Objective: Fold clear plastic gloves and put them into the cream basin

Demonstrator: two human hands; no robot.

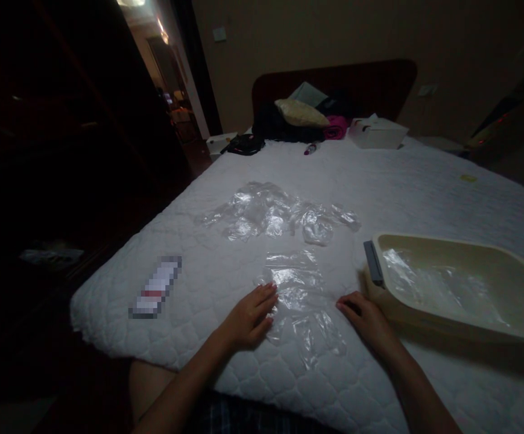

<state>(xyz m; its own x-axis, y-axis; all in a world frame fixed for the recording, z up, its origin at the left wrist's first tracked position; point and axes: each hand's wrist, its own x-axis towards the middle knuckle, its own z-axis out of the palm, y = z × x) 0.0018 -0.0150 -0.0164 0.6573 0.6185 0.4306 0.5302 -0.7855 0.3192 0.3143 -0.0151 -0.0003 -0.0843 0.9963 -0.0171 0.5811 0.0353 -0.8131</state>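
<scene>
A clear plastic bag (300,296) lies spread on the white quilted bed in front of me. My left hand (255,313) rests flat on its left edge, fingers stretched out. On the other side, my right hand (363,316) is just off the bag's right edge, its thumb and fingertips drawn together; whether anything thin is between them I cannot make out. Beyond the bag lies a crumpled heap of clear plastic bags (266,208). To the right stands a beige plastic bin (451,241) with a grey handle, holding more clear plastic.
A blurred-out phone-like object (157,288) lies on the bed (189,253) at left. Near the headboard (379,75) are a white box (378,132), a pale pillow (301,113), a rolled magenta cloth (335,126), dark fabric and a small bottle (310,149).
</scene>
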